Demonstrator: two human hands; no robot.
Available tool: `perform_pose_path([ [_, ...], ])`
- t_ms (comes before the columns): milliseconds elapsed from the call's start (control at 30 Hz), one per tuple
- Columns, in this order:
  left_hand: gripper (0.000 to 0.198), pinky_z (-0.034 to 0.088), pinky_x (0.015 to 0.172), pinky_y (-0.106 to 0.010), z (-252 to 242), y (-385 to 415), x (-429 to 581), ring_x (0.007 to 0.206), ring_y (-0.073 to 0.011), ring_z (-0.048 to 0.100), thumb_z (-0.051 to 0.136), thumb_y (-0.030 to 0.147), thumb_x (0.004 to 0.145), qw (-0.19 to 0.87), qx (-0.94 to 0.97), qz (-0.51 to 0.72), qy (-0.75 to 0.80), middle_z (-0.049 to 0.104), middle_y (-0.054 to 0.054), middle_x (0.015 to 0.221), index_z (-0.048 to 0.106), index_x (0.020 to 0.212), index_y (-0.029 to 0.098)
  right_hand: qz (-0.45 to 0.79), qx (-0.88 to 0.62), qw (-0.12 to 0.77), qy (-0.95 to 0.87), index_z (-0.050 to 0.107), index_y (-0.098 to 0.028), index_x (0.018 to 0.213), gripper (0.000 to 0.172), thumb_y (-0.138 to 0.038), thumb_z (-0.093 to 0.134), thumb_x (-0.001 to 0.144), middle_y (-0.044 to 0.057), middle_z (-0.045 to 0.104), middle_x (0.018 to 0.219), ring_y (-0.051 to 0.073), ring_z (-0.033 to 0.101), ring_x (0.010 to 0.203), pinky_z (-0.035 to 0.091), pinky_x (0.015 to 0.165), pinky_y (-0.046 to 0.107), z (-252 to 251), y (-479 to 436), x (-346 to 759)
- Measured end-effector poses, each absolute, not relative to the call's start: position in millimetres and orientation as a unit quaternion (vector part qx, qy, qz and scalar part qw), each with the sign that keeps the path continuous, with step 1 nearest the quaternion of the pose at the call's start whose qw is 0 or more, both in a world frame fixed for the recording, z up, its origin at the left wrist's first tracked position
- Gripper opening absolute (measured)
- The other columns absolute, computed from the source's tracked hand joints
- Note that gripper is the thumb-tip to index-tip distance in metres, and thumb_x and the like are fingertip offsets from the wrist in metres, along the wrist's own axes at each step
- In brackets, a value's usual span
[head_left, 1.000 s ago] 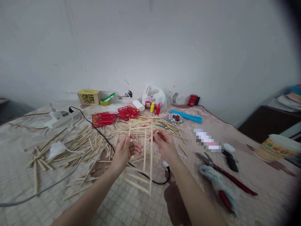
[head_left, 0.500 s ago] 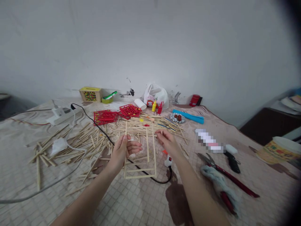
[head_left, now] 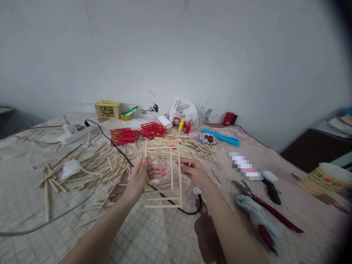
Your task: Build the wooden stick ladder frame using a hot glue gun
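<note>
A rectangular frame of pale wooden sticks (head_left: 163, 206) is held up in the middle, with crosspieces at its top and bottom and an inner upright stick (head_left: 172, 170) near its right side. My left hand (head_left: 143, 178) pinches the frame's left stick between thumb and fingers, the other fingers reaching behind it. At the right side of the frame is my right hand (head_left: 194, 171), its fingers closed together beside the right stick; whether they grip something small is unclear. Behind the frame lie many loose sticks (head_left: 107, 165).
Red stick panels (head_left: 125, 136), yellow and red bottles (head_left: 181, 124) and a white plastic bag (head_left: 183, 112) stand or lie at the back. Pruning shears (head_left: 275, 212), a cloth (head_left: 255, 211) and a paper tub (head_left: 326, 178) are at right. A black cable (head_left: 189, 212) passes beneath the frame.
My right hand has moved slightly left, closer to the frame's right stick, and its fingers have drawn together. The orange tip by the white tool is now hidden behind it.
</note>
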State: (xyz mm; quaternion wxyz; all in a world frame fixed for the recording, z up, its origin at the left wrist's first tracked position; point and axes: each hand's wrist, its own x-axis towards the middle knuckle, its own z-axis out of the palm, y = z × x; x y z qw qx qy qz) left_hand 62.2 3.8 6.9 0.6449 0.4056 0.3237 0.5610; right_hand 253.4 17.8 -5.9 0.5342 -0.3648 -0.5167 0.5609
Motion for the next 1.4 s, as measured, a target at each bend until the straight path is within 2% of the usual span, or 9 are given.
perform_pose_path([
  [100, 0.024, 0.053, 0.059, -0.026, 4, 4, 61, 0.063, -0.0174, 0.068, 0.045, 0.044, 0.083, 0.645, 0.42, 0.555, 0.314, 0.071, -0.005, 0.068, 0.037, 0.08, 0.021, 0.526, -0.375, 0.523, -0.557, 0.068, -0.02, 0.066, 0.013, -0.027, 0.074, 0.056, 0.0, 0.058, 0.072, 0.011, 0.047, 0.063, 0.034, 0.055, 0.023, -8, 16, 247],
  [300, 0.027, 0.054, 0.066, -0.036, -1, 5, 59, 0.07, -0.0212, 0.069, 0.045, 0.046, 0.082, 0.644, 0.426, 0.551, 0.315, 0.072, -0.006, 0.072, 0.036, 0.078, 0.021, 0.478, -0.423, 0.553, -0.535, 0.055, -0.019, 0.062, 0.019, -0.026, 0.073, 0.056, -0.006, 0.045, 0.055, 0.008, 0.037, 0.051, 0.03, 0.048, 0.02, -11, 16, 237],
  [400, 0.03, 0.054, 0.068, -0.039, 0, 4, 59, 0.072, -0.022, 0.069, 0.045, 0.048, 0.08, 0.637, 0.432, 0.553, 0.318, 0.072, -0.006, 0.073, 0.035, 0.076, 0.021, 0.469, -0.434, 0.543, -0.545, 0.057, -0.019, 0.064, 0.018, -0.028, 0.071, 0.058, -0.005, 0.047, 0.057, 0.008, 0.038, 0.051, 0.03, 0.048, 0.02, -13, 17, 237],
  [500, 0.03, 0.053, 0.07, -0.04, 3, 2, 61, 0.074, -0.0219, 0.069, 0.045, 0.048, 0.081, 0.633, 0.441, 0.553, 0.314, 0.072, -0.005, 0.074, 0.034, 0.076, 0.021, 0.463, -0.448, 0.538, -0.544, 0.059, -0.019, 0.064, 0.02, -0.029, 0.072, 0.054, -0.005, 0.05, 0.057, 0.009, 0.041, 0.052, 0.033, 0.05, 0.021, -15, 18, 235],
  [700, 0.028, 0.053, 0.074, -0.041, 5, -2, 62, 0.082, -0.0223, 0.067, 0.05, 0.045, 0.079, 0.643, 0.446, 0.545, 0.299, 0.072, -0.006, 0.078, 0.037, 0.076, 0.02, 0.503, -0.438, 0.49, -0.562, 0.065, -0.02, 0.061, 0.016, -0.031, 0.072, 0.053, -0.002, 0.056, 0.053, 0.012, 0.048, 0.051, 0.038, 0.05, 0.024, -14, 17, 231],
  [867, 0.027, 0.053, 0.076, -0.04, 3, -2, 61, 0.089, -0.0234, 0.066, 0.055, 0.042, 0.076, 0.664, 0.433, 0.532, 0.297, 0.072, -0.009, 0.084, 0.04, 0.073, 0.02, 0.516, -0.435, 0.469, -0.569, 0.069, -0.021, 0.067, 0.016, -0.033, 0.07, 0.056, -0.001, 0.059, 0.053, 0.013, 0.052, 0.052, 0.037, 0.049, 0.024, -14, 15, 231],
  [1033, 0.023, 0.053, 0.075, -0.038, 2, -2, 62, 0.093, -0.0239, 0.064, 0.055, 0.039, 0.077, 0.67, 0.444, 0.519, 0.291, 0.071, -0.008, 0.086, 0.043, 0.071, 0.02, 0.499, -0.453, 0.46, -0.579, 0.069, -0.02, 0.073, 0.018, -0.028, 0.071, 0.057, -0.001, 0.062, 0.058, 0.012, 0.051, 0.052, 0.036, 0.048, 0.023, -18, 17, 233],
  [1233, 0.022, 0.053, 0.076, -0.038, 0, -4, 66, 0.094, -0.0227, 0.063, 0.051, 0.039, 0.08, 0.679, 0.46, 0.501, 0.278, 0.07, -0.007, 0.086, 0.043, 0.072, 0.02, 0.52, -0.447, 0.432, -0.586, 0.069, -0.02, 0.071, 0.018, -0.028, 0.072, 0.056, -0.001, 0.061, 0.057, 0.012, 0.049, 0.047, 0.036, 0.046, 0.023, -19, 16, 232],
  [1400, 0.025, 0.054, 0.071, -0.036, 1, -5, 65, 0.091, -0.0241, 0.065, 0.056, 0.041, 0.076, 0.677, 0.458, 0.499, 0.287, 0.069, -0.008, 0.09, 0.043, 0.071, 0.02, 0.527, -0.446, 0.451, -0.566, 0.068, -0.02, 0.063, 0.014, -0.026, 0.073, 0.052, -0.002, 0.058, 0.055, 0.011, 0.047, 0.049, 0.036, 0.048, 0.023, -15, 13, 229],
])
